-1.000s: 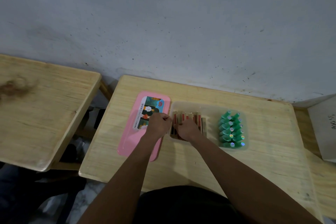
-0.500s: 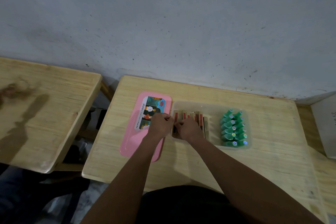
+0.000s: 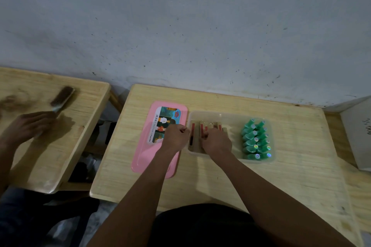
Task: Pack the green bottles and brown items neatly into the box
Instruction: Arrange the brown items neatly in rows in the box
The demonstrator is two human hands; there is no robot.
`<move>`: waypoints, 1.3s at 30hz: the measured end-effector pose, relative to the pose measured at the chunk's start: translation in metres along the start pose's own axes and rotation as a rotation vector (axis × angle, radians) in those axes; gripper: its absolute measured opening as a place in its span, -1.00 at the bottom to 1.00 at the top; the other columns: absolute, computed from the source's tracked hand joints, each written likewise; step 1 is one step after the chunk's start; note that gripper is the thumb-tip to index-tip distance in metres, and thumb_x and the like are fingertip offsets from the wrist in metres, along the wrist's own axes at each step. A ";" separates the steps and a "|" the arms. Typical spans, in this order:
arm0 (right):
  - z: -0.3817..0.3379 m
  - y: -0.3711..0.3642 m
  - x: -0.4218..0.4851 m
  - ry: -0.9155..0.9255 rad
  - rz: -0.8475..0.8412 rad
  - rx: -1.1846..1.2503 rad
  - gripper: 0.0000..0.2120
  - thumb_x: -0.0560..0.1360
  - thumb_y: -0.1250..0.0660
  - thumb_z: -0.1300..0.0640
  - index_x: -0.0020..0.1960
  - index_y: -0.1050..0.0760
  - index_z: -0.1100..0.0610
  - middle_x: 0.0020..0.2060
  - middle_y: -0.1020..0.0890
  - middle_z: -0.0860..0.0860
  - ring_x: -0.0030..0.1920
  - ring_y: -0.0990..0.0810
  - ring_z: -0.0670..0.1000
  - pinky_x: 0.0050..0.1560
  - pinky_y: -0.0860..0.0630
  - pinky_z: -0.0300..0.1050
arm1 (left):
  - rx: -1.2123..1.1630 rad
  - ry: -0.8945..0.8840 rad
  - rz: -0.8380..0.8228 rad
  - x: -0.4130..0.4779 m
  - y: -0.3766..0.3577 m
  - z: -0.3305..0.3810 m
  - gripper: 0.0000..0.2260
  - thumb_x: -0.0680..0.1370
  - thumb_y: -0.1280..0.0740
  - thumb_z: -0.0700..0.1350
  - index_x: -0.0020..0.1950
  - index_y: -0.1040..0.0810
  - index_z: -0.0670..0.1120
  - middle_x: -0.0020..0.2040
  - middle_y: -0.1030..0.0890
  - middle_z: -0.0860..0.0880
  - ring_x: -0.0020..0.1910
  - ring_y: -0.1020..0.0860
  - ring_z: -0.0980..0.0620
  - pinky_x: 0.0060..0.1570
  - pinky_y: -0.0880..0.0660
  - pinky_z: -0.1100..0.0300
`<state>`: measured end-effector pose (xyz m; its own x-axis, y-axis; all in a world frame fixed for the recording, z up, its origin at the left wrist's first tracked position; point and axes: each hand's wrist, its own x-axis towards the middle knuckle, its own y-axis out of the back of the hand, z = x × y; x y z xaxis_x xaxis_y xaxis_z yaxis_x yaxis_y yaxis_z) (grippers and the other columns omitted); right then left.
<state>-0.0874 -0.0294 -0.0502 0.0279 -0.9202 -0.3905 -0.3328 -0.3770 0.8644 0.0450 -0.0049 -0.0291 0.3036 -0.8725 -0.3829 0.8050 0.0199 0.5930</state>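
1. Far left, I see another person's hand (image 3: 30, 126) on the neighbouring wooden desk (image 3: 66, 158), holding a dark brush (image 3: 62, 97); both are blurred.
2. On my wooden table (image 3: 281, 176), a pink lid (image 3: 144, 158) with a picture label lies flat, just beside the box's left wall.
3. My left hand (image 3: 175, 136) is curled into a loose fist above the lid's right edge, at the box's left rim; I cannot tell whether it pinches anything.
4. The clear plastic box (image 3: 233, 115) sits mid-table. The brown items (image 3: 200, 129), with red stripes, stand in a row in its left half.
5. My right hand (image 3: 215, 139) is curled closed on the brown items, fingertips (image 3: 204, 136) touching them; which piece it grips is hidden.
6. The green bottles (image 3: 256, 139) lie in two tidy columns in the box's right half, well apart from both hands.
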 end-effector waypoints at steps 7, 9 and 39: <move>-0.005 -0.003 0.000 0.050 0.046 -0.100 -0.81 0.55 -0.24 0.09 0.05 -0.62 -0.02 -0.08 -0.69 -0.03 -0.06 -0.66 0.04 -0.23 -0.38 -0.17 | 0.023 -0.018 0.013 -0.002 0.001 0.001 -0.78 0.58 -0.26 -0.16 0.03 -0.64 -0.26 -0.07 -0.66 -0.19 -0.17 -0.52 0.04 -0.13 -0.41 0.29; -0.004 -0.003 0.000 0.049 0.067 -0.100 -0.81 0.56 -0.22 0.08 0.06 -0.60 -0.02 -0.06 -0.68 -0.01 -0.03 -0.65 0.06 -0.20 -0.38 -0.16 | 0.025 -0.018 0.012 -0.001 0.001 0.001 -0.78 0.59 -0.26 -0.15 0.05 -0.64 -0.26 -0.06 -0.67 -0.19 -0.16 -0.53 0.03 -0.13 -0.41 0.29; 0.015 0.018 0.005 0.082 0.013 -0.184 -0.81 0.53 -0.24 0.09 0.00 -0.63 -0.01 -0.08 -0.68 0.01 -0.07 -0.65 0.07 -0.11 -0.55 -0.08 | 0.017 -0.036 0.016 0.000 0.000 -0.001 -0.79 0.57 -0.28 -0.17 0.05 -0.63 -0.26 -0.09 -0.66 -0.19 -0.22 -0.54 0.01 -0.10 -0.51 0.17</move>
<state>-0.1076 -0.0394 -0.0416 0.1042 -0.9279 -0.3580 -0.1563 -0.3708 0.9155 0.0455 -0.0050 -0.0296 0.2981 -0.8890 -0.3476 0.7912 0.0264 0.6110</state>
